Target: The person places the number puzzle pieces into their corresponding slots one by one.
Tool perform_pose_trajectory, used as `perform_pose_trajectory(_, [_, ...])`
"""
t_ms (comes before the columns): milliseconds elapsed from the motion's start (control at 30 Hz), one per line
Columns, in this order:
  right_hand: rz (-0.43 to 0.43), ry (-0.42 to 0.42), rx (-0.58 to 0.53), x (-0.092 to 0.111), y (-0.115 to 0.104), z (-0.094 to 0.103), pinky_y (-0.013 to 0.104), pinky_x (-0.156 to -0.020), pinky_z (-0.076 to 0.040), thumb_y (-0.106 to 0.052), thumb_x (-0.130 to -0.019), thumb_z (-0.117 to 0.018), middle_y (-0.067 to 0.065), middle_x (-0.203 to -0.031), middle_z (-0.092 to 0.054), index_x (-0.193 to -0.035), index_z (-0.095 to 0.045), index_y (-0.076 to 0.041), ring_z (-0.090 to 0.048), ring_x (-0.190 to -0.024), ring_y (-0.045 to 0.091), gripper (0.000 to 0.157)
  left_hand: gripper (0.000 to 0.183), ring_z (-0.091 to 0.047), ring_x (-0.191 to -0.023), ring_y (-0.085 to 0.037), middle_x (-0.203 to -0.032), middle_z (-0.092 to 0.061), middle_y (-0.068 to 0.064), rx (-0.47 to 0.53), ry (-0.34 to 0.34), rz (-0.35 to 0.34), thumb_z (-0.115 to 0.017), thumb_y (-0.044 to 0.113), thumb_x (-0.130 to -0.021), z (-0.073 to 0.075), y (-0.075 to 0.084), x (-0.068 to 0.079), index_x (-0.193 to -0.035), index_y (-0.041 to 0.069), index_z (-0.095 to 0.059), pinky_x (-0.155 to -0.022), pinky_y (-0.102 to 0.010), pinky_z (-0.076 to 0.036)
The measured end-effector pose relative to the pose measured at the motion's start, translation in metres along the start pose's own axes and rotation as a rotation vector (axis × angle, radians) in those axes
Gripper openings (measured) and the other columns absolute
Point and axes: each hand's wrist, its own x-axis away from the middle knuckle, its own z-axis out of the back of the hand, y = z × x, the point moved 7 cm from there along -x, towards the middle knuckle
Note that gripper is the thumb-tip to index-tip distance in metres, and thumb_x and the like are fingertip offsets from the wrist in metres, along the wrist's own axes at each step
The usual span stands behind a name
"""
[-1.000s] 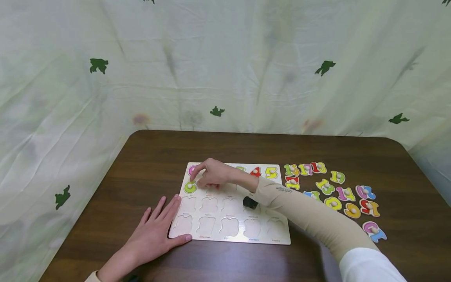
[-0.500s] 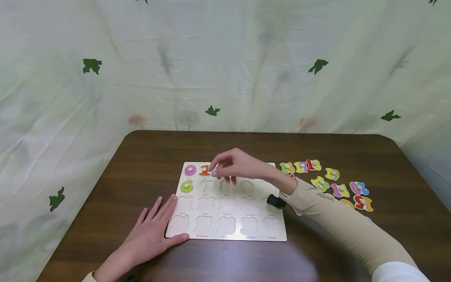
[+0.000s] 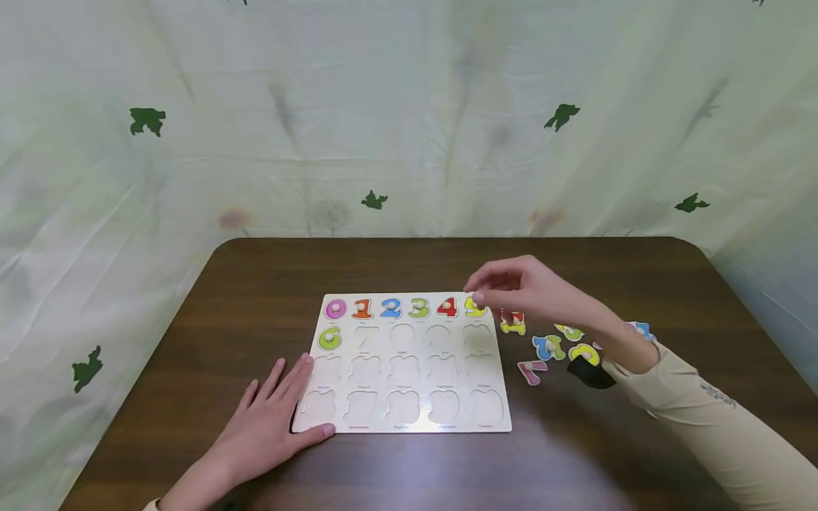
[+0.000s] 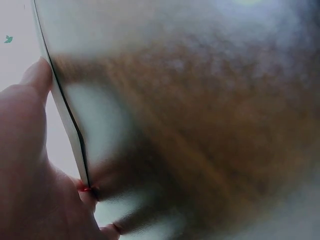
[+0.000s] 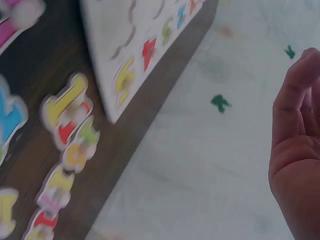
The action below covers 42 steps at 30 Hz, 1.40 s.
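Note:
A white number puzzle board [image 3: 385, 383] lies on the table, with knobbed pieces 0 to 5 along its top row. A green 6 [image 3: 329, 338] sits at the left of the second row; the other recesses hold no piece. My left hand [image 3: 262, 426] rests at the board's left edge, fingers spread and thumb on the lower left corner. Above the upper right corner is my right hand [image 3: 537, 291], fingers loosely bent and holding nothing. Its fingertips overlap the yellow 5 [image 3: 474, 308] in the head view. The right wrist view shows that 5 in full.
Right of the board lie several loose number pieces, among them a pink 7 [image 3: 532, 372] and a blue-green piece [image 3: 548, 348]. My right hand and sleeve hide some of them. A pale curtain [image 3: 409, 128] hangs behind the dark wooden table [image 3: 268, 277].
My right hand has lifted away from the green 6 and moved right across the top row to the board's upper right corner. The left hand keeps its place at the board's edge.

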Motion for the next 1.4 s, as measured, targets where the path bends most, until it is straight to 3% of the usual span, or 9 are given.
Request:
perform_pose_trajectory(100, [-0.031, 0.000, 0.064, 0.020, 0.007, 0.010, 0.041, -0.054, -0.054, -0.021, -0.093, -0.070, 0.010, -0.083, -0.067, -0.107, -0.071, -0.018, -0.060, -0.063, 0.037, 0.015, 0.110, -0.014, -0.147, -0.039, -0.161, -0.025, -0.006, -0.002, 0.000, 0.004, -0.050, 0.083, -0.078, 0.000, -0.001, 0.000, -0.157, 0.011, -0.023, -0.109, -0.065, -0.015])
perform_pose_trajectory(200, [-0.074, -0.056, 0.132, 0.038, 0.024, 0.012, 0.037, -0.057, -0.056, -0.017, -0.092, -0.071, 0.011, -0.090, -0.068, -0.107, -0.071, -0.015, -0.062, -0.068, 0.036, 0.015, 0.110, -0.014, -0.147, -0.039, -0.161, -0.025, -0.007, -0.004, -0.002, 0.007, -0.049, 0.083, -0.078, 0.001, 0.000, 0.000, -0.157, 0.011, -0.023, -0.109, -0.065, -0.015])
perform_pose_trajectory(400, [-0.100, -0.225, 0.235, 0.065, 0.067, 0.001, 0.031, -0.057, -0.055, -0.008, -0.090, -0.071, 0.001, -0.091, -0.069, -0.105, -0.073, -0.013, -0.064, -0.068, 0.024, 0.016, 0.110, -0.015, -0.147, -0.039, -0.161, -0.025, -0.007, -0.005, -0.006, 0.011, -0.049, 0.084, -0.078, 0.001, 0.000, -0.001, -0.157, 0.011, -0.024, -0.109, -0.065, -0.015])
perform_pose_trajectory(533, [-0.074, -0.259, 0.226, 0.070, 0.083, -0.007, 0.032, -0.052, -0.055, -0.004, -0.089, -0.071, -0.004, -0.091, -0.068, -0.103, -0.073, -0.017, -0.065, -0.066, 0.021, 0.020, 0.110, -0.015, -0.146, -0.039, -0.161, -0.025, -0.007, -0.008, -0.004, 0.013, -0.049, 0.084, -0.078, 0.000, 0.000, -0.001, -0.157, 0.011, -0.024, -0.109, -0.066, -0.015])
perform_pose_trajectory(800, [0.000, -0.229, 0.303, 0.072, 0.088, -0.012, 0.026, -0.052, -0.053, -0.006, -0.089, -0.072, -0.009, -0.096, -0.067, -0.101, -0.075, -0.023, -0.061, -0.068, 0.009, 0.021, 0.111, -0.016, -0.146, -0.040, -0.160, -0.026, -0.009, -0.009, -0.005, 0.011, -0.049, 0.084, -0.078, -0.001, 0.001, -0.001, -0.157, 0.011, -0.023, -0.108, -0.067, -0.015])
perform_pose_trajectory(967, [-0.053, -0.200, 0.315, 0.073, 0.089, -0.013, 0.027, -0.049, -0.052, -0.005, -0.088, -0.072, -0.008, -0.085, -0.067, -0.098, -0.073, -0.022, -0.058, -0.062, 0.008, 0.020, 0.111, -0.016, -0.146, -0.040, -0.160, -0.026, -0.009, -0.005, -0.003, 0.011, -0.049, 0.084, -0.078, 0.000, 0.001, 0.000, -0.157, 0.011, -0.022, -0.108, -0.067, -0.016])
perform_pose_trajectory(1133, [-0.126, -0.119, 0.278, 0.073, 0.089, -0.010, 0.029, -0.047, -0.051, -0.012, -0.089, -0.073, -0.004, -0.074, -0.066, -0.095, -0.069, -0.023, -0.055, -0.052, 0.010, 0.013, 0.111, -0.016, -0.146, -0.040, -0.160, -0.026, -0.008, -0.002, -0.002, 0.013, -0.049, 0.084, -0.078, 0.000, 0.001, 0.000, -0.157, 0.010, -0.023, -0.109, -0.066, -0.015])
perform_pose_trajectory(1267, [-0.122, -0.042, 0.246, 0.066, 0.080, -0.012, 0.030, -0.046, -0.050, -0.022, -0.091, -0.073, -0.001, -0.077, -0.066, -0.096, -0.070, -0.022, -0.054, -0.050, 0.013, 0.006, 0.111, -0.016, -0.146, -0.040, -0.160, -0.026, -0.009, -0.005, -0.001, 0.011, -0.048, 0.084, -0.078, -0.001, 0.001, 0.000, -0.157, 0.011, -0.022, -0.108, -0.066, -0.015])
perform_pose_trajectory(1400, [-0.106, 0.027, 0.231, 0.049, 0.066, -0.019, 0.030, -0.045, -0.049, -0.028, -0.088, -0.076, 0.001, -0.077, -0.065, -0.095, -0.070, -0.022, -0.053, -0.049, 0.015, 0.010, 0.110, -0.015, -0.146, -0.040, -0.160, -0.026, -0.008, -0.001, 0.002, 0.010, -0.049, 0.083, -0.078, 0.000, 0.002, 0.000, -0.157, 0.011, -0.023, -0.109, -0.066, -0.015])
